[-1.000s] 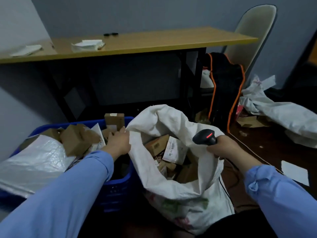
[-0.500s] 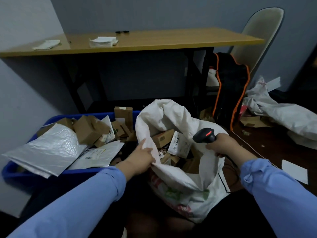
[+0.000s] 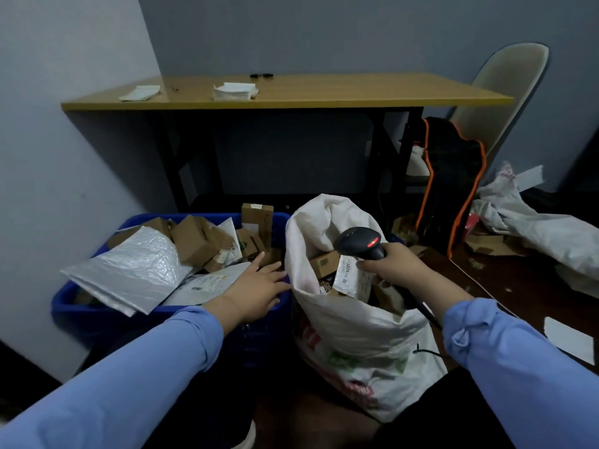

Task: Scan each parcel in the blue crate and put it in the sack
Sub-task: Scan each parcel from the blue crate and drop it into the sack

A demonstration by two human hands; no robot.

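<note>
Two hands out over the work, each in a blue sleeve. Holds the left hand out over the near right corner of the blue crate, fingers straight and spread, grasping nothing; cannot tell whether the fingertips touch the parcels below. Grips the black scanner in the right hand, fingers curled round the handle, a red light lit on the scanner's head, held above the open mouth of the white sack. Crate on the floor at the left, right up against the sack, heaped with parcels: a silver padded mailer hanging over the near left rim, a white flat mailer just beside the left hand, a tilted brown box behind them, a tall brown box upright at the far rim. In the sack, a brown carton and a white labelled envelope just under the scanner. Behind, a wooden tabletop with a stack of paper and a folded sheet, a pale chair at its right end, a black bag with orange trim standing below. At the far right on the floor, a heap of sacking and a white card
</note>
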